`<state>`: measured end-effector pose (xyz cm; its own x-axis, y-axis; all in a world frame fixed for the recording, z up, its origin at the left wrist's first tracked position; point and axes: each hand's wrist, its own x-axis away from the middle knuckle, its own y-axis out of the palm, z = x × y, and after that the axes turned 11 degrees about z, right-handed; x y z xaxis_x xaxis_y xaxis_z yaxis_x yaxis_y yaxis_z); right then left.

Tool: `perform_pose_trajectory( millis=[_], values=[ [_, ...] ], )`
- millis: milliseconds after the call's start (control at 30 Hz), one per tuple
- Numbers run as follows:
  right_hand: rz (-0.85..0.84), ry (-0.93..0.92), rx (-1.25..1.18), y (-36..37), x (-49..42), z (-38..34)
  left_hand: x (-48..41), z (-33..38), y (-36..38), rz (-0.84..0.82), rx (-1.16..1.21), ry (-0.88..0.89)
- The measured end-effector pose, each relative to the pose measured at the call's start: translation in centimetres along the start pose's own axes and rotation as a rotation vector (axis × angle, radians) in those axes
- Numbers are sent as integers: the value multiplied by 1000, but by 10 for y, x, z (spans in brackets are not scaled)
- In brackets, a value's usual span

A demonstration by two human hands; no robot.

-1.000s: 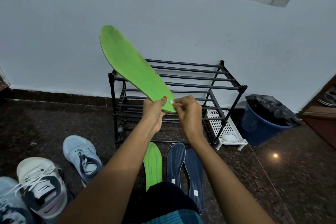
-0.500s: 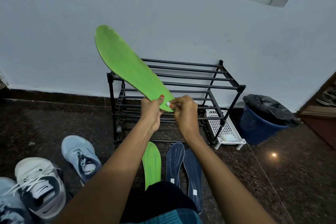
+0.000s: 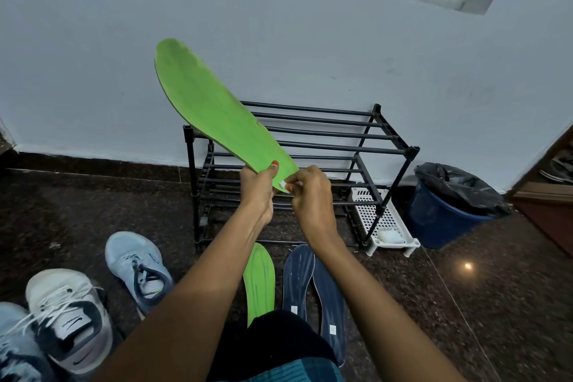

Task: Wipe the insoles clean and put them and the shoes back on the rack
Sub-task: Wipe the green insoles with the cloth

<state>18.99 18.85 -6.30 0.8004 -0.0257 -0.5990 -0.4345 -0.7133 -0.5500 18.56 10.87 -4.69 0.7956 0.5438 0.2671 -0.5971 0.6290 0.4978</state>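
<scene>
My left hand [image 3: 259,187] grips the heel end of a green insole [image 3: 204,108], which slants up and to the left in front of the wall. My right hand [image 3: 311,195] pinches a small white sticker at that heel. A second green insole [image 3: 259,281] and two dark blue insoles [image 3: 299,277] [image 3: 330,301] lie on the floor below my arms. The black metal shoe rack [image 3: 325,139] stands against the wall with bare shelves. A light blue shoe [image 3: 136,267], a white and navy shoe [image 3: 69,316] and another light blue shoe [image 3: 15,350] sit on the floor at the left.
A blue bin [image 3: 446,211] lined with a black bag stands right of the rack. Between the two sits a small white perforated tray [image 3: 383,220] holding a white lump. A brown wooden step or threshold [image 3: 545,195] is at the far right. The floor is dark polished stone.
The held insole has drifted slightly left and lower. My right fingers have moved down along the heel edge and now pinch the white sticker at its tip.
</scene>
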Motion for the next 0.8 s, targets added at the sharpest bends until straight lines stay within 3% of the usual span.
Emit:
perform_pose_trajectory(
  millis=[200,500,800],
  values=[
    [46,10,73,5,-6,10,-1,-2,-1,-8,-18,-11],
    [-30,-8,-24,1,5,-2,-6,-1,-2,39,-13,37],
    [66,61,54,4,-4,5,0,-3,0,-6,-13,-50]
  ],
)
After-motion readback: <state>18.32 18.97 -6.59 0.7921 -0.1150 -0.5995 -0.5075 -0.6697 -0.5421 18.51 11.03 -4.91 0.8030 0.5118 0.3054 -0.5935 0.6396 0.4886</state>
